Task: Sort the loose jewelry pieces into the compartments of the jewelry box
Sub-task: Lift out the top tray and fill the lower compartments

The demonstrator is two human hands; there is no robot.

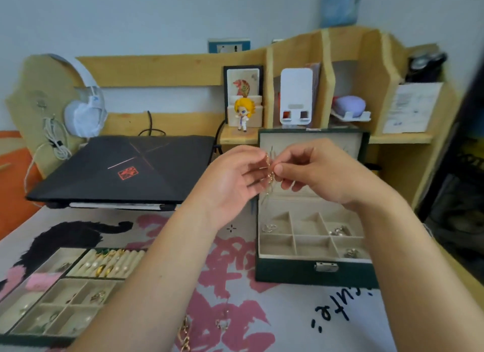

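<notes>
Jewelry box [314, 271], dark green with its lid up, sits on my desk mat [301, 315], where I read only the handwritten letters "cute". Above the box my left hand [230, 178] and right hand [319, 173] both pinch 1 thin gold chain [269, 173]. A closed black laptop [125, 171] with a red emblem lies before wooden shelves [340, 63].

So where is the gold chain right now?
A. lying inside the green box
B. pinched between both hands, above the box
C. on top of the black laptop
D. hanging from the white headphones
B: the left hand and right hand both pinch the gold chain, which dangles in the air over the open green jewelry box.
</notes>
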